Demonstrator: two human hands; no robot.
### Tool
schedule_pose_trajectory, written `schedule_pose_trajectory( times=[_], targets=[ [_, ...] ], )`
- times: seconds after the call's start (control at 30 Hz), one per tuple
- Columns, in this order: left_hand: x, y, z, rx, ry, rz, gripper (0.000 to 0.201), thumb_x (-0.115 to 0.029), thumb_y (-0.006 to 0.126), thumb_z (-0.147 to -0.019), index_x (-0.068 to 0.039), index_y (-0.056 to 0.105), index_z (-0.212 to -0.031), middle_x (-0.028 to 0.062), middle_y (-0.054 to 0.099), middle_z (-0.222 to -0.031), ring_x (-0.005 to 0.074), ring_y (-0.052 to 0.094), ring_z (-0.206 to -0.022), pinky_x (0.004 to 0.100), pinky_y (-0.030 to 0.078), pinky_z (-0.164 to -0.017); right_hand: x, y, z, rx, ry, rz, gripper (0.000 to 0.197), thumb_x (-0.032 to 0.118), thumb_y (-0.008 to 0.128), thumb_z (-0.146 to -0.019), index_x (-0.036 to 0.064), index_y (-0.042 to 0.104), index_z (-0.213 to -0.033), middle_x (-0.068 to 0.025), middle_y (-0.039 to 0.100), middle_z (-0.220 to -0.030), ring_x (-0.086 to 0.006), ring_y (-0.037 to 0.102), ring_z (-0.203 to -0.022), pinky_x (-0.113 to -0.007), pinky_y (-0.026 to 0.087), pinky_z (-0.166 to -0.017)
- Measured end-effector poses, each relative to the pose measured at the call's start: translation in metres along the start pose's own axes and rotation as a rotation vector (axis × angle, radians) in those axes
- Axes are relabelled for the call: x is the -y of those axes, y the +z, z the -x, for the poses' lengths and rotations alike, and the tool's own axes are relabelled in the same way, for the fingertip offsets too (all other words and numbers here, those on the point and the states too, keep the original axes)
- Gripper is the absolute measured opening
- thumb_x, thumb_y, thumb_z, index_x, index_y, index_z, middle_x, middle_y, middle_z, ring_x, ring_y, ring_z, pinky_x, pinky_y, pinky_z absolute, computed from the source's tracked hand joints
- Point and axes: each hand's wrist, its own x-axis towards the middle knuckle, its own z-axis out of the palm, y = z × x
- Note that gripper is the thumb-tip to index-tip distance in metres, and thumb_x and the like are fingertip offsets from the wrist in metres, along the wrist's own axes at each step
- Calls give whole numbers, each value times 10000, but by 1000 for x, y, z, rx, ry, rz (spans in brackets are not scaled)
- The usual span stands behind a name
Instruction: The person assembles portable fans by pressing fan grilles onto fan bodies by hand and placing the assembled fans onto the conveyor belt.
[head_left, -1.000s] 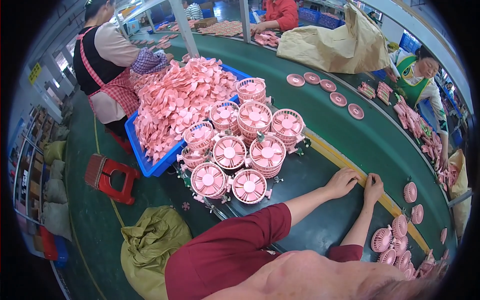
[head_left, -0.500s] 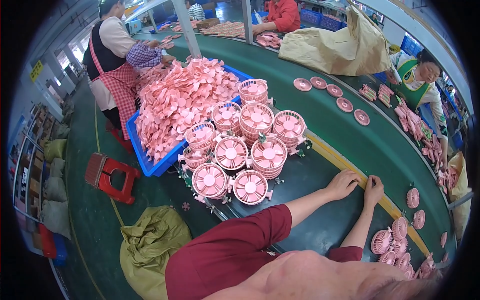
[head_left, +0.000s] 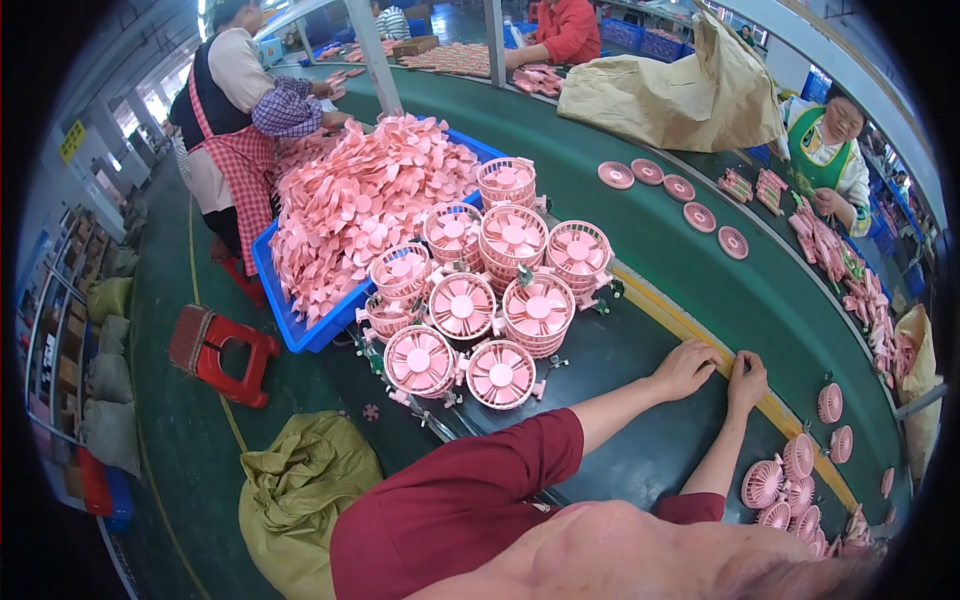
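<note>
My left hand [head_left: 688, 368] rests on the yellow edge strip [head_left: 640, 290] beside the conveyor, fingers stretched forward with a slight bend and nothing visible in them. Close by on its right, my right hand [head_left: 747, 380] lies on the same strip, its fingers curled in; its fingertips are partly hidden, and no object shows. Left of my hands stand stacked pink fan housings [head_left: 500, 374] with blades inside, small parts hanging at their sides. More pink fan housings [head_left: 763, 483] are grouped near my right forearm.
A blue bin [head_left: 318, 338] heaped with pink fan blades [head_left: 375, 200] stands at left. Pink round grilles [head_left: 700, 217] and fan housings [head_left: 830, 403] lie on the green belt [head_left: 590, 215]. Co-workers stand around it. A red stool [head_left: 245, 365] and an olive sack [head_left: 305, 490] are on the floor.
The grilles and fan housings on the belt have shifted a little to the right and nearer. The co-worker at right has straightened and drawn an arm back. My hands have not moved.
</note>
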Motion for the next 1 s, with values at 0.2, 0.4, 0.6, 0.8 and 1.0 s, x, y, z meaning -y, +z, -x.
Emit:
schedule_pose_trajectory(
  times=[0.2, 0.4, 0.6, 0.8, 1.0],
  targets=[
    [-1, 0, 0, -3, 5, 3, 129, -118, 574, -857, -52, 610, -962, 123, 625, -997, 329, 561, -1023, 438, 439, -909, -4, 2, 0, 5, 10, -7, 131, 166, 642, -833, 60, 697, -886, -126, 693, -865, -318, 643, -824, -411, 498, -749],
    [-1, 0, 0, 8, 0, 2, 127, -117, 574, -856, -54, 607, -961, 121, 624, -994, 328, 561, -1022, 437, 437, -912, -4, 1, 0, 14, 20, -10, 137, 171, 643, -833, 59, 697, -890, -125, 692, -865, -313, 641, -822, -409, 497, -749],
    [0, 0, 0, -18, 16, -8, 124, -120, 582, -854, -52, 608, -955, 119, 627, -998, 325, 562, -1022, 434, 437, -912, -2, 1, 0, 8, 10, -6, 136, 173, 642, -836, 60, 695, -890, -125, 692, -866, -318, 640, -823, -416, 497, -745],
    [0, -1, 0, -3, 12, -2, 135, -116, 585, -853, -54, 605, -970, 119, 627, -1005, 324, 563, -1028, 434, 437, -916, -6, 5, -1, 4, -15, 3, 124, 164, 645, -836, 64, 696, -889, -119, 691, -859, -320, 639, -817, -416, 498, -741],
    [1, 0, 0, -10, 21, -11, 137, -116, 586, -851, -57, 605, -973, 120, 627, -1012, 326, 562, -1033, 435, 437, -918, -6, 5, -1, 4, -9, -20, 110, 158, 650, -837, 68, 696, -880, -115, 691, -855, -320, 637, -813, -414, 498, -738]
  ],
)
